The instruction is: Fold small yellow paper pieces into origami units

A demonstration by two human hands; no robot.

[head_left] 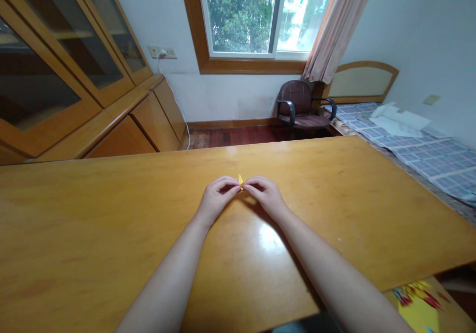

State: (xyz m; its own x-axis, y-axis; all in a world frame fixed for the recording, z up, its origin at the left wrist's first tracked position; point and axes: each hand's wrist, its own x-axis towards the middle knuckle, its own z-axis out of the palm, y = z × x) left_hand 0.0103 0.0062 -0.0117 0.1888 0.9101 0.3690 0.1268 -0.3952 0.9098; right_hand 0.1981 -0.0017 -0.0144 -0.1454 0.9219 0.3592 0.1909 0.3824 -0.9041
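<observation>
A small piece of folded yellow paper [241, 182] is held between my two hands, over the middle of the wooden table [111, 234]. One thin pointed part of it sticks up away from me. My left hand [219, 194] pinches its left side between thumb and fingers. On the other side, my right hand [266, 194] grips it with thumb and fingertips. Most of the folded paper is hidden behind the fingertips, so its full shape cannot be made out.
At the lower right, a lower surface bears yellow paper [418, 315] and several small red and yellow pieces [420, 291]. Beyond the table stand a brown armchair [303, 106] and a bed with a checked sheet [412, 149]. Wooden cabinets [122, 139] line the left.
</observation>
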